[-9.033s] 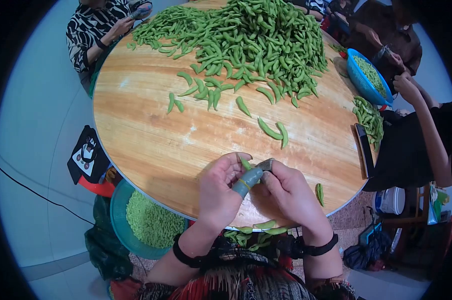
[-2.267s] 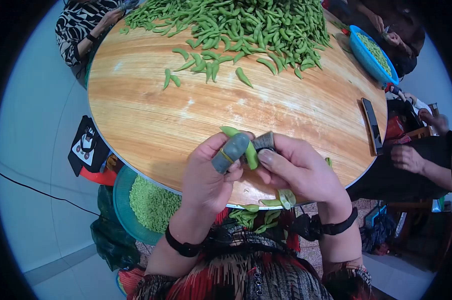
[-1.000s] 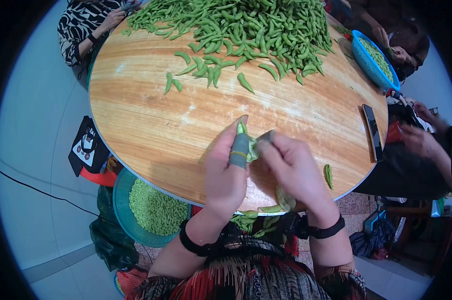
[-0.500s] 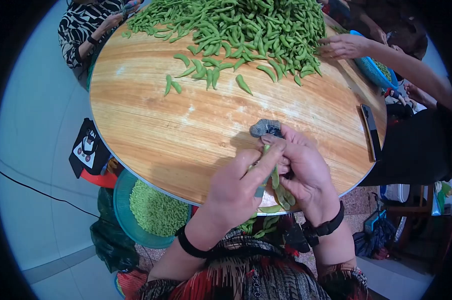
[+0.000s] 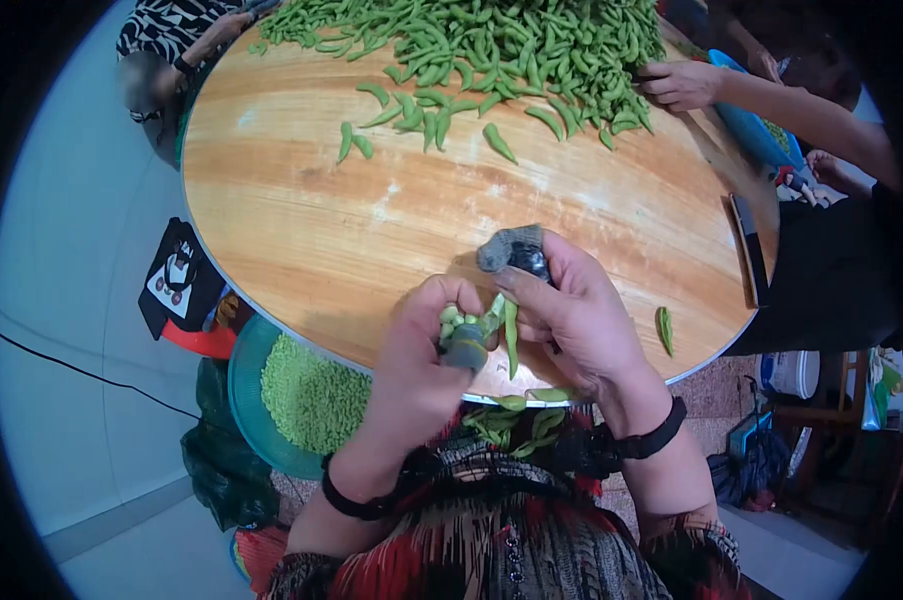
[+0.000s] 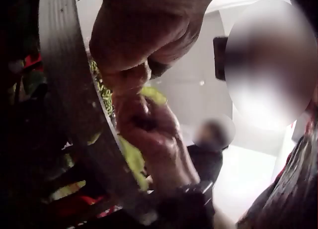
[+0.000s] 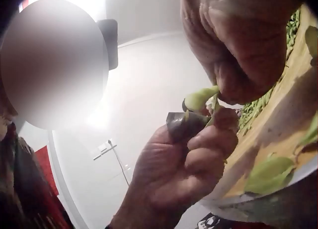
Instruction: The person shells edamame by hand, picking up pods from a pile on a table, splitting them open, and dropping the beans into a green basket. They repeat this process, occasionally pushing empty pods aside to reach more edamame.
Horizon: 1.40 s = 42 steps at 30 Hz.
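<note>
- The left hand (image 5: 412,350) has just turned over: half a second ago its back hid the middle of the work, and now pale beans (image 5: 452,322) show in its curled fingers.
- The right hand (image 5: 584,312) pinches a split pod (image 5: 494,316), which bridges the two hands near the table's six o'clock. A slim green strip (image 5: 513,345) hangs beside it; whether that is its other half, I can't tell.
- The limp shells that dangled under the right hand a moment ago no longer show there.
- To me that means several beans are out and being saved up, with this pod nearly finished. I can't see whether any remain inside it.
- The basket (image 5: 244,415), between seven and eight o'clock, holds loose beans; the handful isn't in it yet.
- Plenty is left: the pile (image 5: 532,50) fills twelve o'clock on the table (image 5: 302,220), and a lone pod (image 5: 665,330) lies at four.
- At two o'clock, a neighbour's hand (image 5: 684,86) touches the pile; a second ago it wasn't there.
</note>
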{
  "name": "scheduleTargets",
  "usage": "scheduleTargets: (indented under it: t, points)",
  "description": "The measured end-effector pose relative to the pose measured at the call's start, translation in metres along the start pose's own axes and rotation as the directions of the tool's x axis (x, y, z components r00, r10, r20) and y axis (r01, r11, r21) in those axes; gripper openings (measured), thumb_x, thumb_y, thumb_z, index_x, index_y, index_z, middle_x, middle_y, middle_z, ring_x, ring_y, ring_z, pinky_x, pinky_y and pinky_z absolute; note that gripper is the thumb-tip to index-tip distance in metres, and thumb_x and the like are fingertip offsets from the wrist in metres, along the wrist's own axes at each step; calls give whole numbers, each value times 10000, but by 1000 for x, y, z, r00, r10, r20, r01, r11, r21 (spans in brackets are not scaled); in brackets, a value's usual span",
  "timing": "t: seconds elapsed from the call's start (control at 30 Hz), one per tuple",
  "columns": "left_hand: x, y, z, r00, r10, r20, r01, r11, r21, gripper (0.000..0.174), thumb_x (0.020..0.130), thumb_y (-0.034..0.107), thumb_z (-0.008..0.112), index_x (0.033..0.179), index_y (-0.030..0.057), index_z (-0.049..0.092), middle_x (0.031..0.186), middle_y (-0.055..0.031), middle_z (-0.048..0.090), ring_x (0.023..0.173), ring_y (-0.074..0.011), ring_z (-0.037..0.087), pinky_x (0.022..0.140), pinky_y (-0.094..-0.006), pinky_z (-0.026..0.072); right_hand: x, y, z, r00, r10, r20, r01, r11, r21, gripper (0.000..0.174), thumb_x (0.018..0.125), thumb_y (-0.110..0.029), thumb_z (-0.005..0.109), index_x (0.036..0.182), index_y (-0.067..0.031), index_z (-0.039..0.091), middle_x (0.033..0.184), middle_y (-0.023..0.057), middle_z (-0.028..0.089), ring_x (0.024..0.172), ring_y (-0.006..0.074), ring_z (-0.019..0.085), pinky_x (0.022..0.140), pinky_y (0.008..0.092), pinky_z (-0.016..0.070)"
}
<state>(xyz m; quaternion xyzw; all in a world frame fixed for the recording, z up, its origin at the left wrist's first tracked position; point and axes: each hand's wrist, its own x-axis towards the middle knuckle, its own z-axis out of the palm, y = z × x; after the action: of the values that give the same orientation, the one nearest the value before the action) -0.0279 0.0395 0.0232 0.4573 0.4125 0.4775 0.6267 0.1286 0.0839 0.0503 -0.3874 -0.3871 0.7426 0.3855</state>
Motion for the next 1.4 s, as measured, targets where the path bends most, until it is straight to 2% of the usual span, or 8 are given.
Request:
scheduleTargets:
  t: [0.23,0.3,0.4,0.47,0.63,0.83,1.13,1.4]
  points:
    - [-44,23,-61,976,-122,-178,136,989,64,139,821,9,553,945,69,530,790,11,577,631,-20,472,501,-153,351,-15,-22,-9,990,-141,28,140,895,-424,79,862,-75,561,911,-13,558,696,10,552,606,89,524,538,227,409]
    - [-65,19,-97,965,-151,-216,179,977,118,102,828,50,570,928,61,553,790,12,583,633,-17,476,506,-152,354,-24,-16,-23,814,46,579,496,462,-735,115,832,-91,582,916,-13,572,732,94,586,661,188,589,612,288,457]
    - [-90,-15,-142,938,-263,-226,341,817,465,199,796,136,640,980,62,622,943,-112,630,748,-145,596,629,-245,474,-30,-40,-27,898,52,436,356,499,-791,166,798,-116,601,935,-23,593,730,148,589,649,244,596,630,320,473]
    - [-102,-36,-155,986,-136,96,-107,-77,991,316,766,180,673,1075,119,647,1126,-253,564,979,-321,598,844,-390,478,-19,-63,-43,958,-50,282,269,497,-825,152,793,-110,588,910,-14,601,695,149,597,617,189,593,603,301,468]
    - [-84,39,-134,920,-248,-304,376,334,864,430,731,103,679,1152,90,592,1225,-273,502,1148,-398,488,970,-395,396,80,-115,-149,805,-584,103,65,-86,-994,186,781,-103,551,917,17,592,821,249,612,812,406,593,721,450,472]
    - [3,147,-100,991,-116,-67,114,475,872,394,769,58,638,1156,28,565,1165,-160,578,1030,-276,577,810,-335,481,188,-113,-227,594,-791,-147,-167,58,-984,385,799,-166,556,1163,-44,531,904,236,628,867,393,603,790,451,476]
    - [205,110,-77,978,-156,142,-80,348,934,782,812,277,657,1426,82,214,1367,-198,401,1238,-318,413,1001,-360,351,198,-105,-181,798,-599,68,194,148,-970,260,840,-163,504,1045,-6,535,894,269,598,857,422,578,752,455,463]
    - [140,87,-25,860,-262,437,-370,269,889,610,789,226,687,1312,52,426,1389,-249,336,1230,-371,419,988,-357,369,117,-59,-104,899,-369,235,378,386,-841,269,836,-133,510,1076,-12,522,898,253,599,842,421,581,755,446,473]
